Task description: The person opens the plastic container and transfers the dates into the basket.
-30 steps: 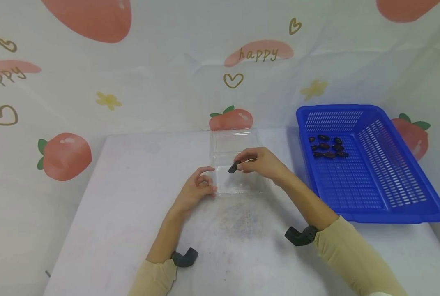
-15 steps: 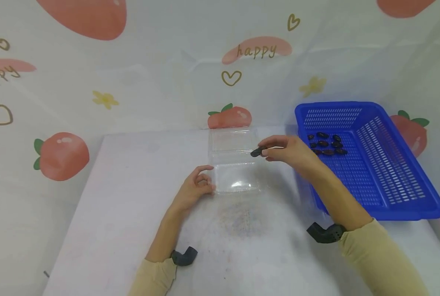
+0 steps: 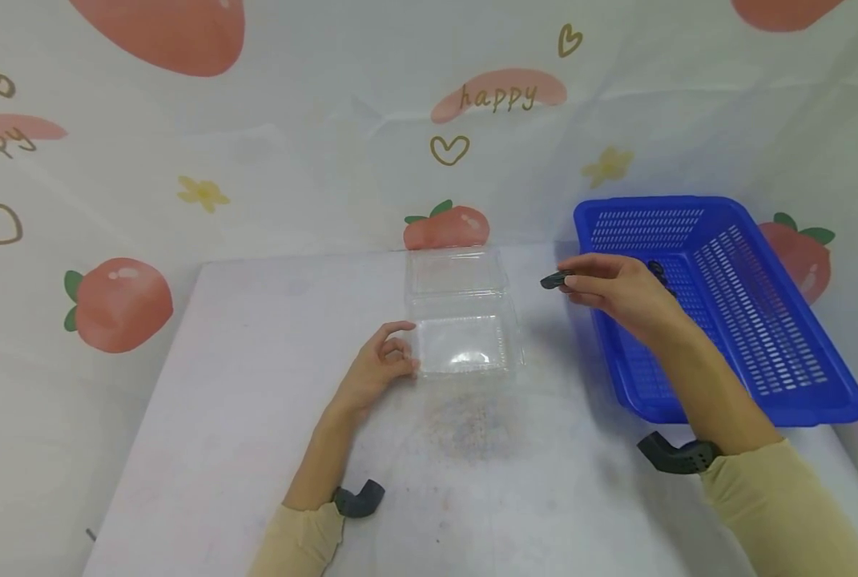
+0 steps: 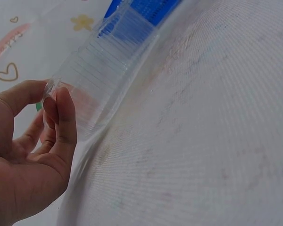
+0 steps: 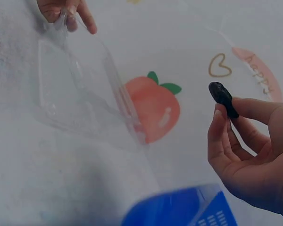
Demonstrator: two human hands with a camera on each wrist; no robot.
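Observation:
A clear plastic clamshell box (image 3: 465,344) lies with its lid (image 3: 457,272) folded back, away from me. My left hand (image 3: 374,369) pinches the box's left edge between thumb and fingers; the left wrist view shows the thumb (image 4: 30,92) on the rim. Between thumb and fingertips, my right hand (image 3: 619,288) holds a dark, oblong date (image 3: 554,280) in the air, right of the box and beside the basket's left rim. In the right wrist view the date (image 5: 223,99) looks nearly black and glossy.
A blue slotted plastic basket (image 3: 825,320) stands at the right of the white-covered table (image 3: 255,385). A few dark dates (image 3: 655,269) show inside it, others hidden behind my right hand. A printed cloth backdrop (image 3: 313,144) rises behind the table.
My right hand has carried the date from above the box rightward and away from me, to the basket's left rim. The left hand keeps its grip on the box edge.

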